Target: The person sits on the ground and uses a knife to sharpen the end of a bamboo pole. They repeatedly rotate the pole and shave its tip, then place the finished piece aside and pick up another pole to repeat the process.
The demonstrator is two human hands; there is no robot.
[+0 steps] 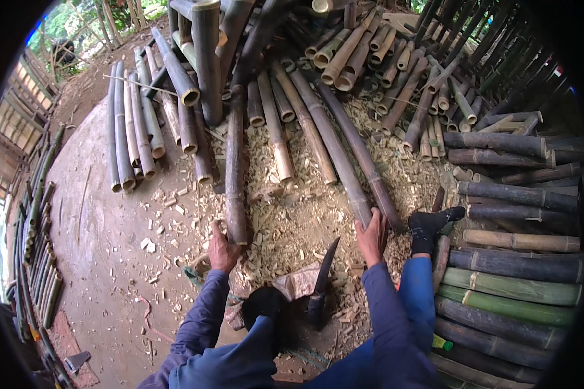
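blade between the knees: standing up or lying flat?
Standing up. The dark curved blade rises from a block between the legs, tip leaning slightly right; neither the left hand nor the right hand touches it.

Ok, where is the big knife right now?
In the head view the knife stands blade-up at lower centre, between the left hand and right hand, stuck in a block amid the chips.

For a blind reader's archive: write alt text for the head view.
A seated person's left hand and right hand each grip the near end of a bamboo pole, a curved blade between them. Cut bamboo and chips cover the ground.
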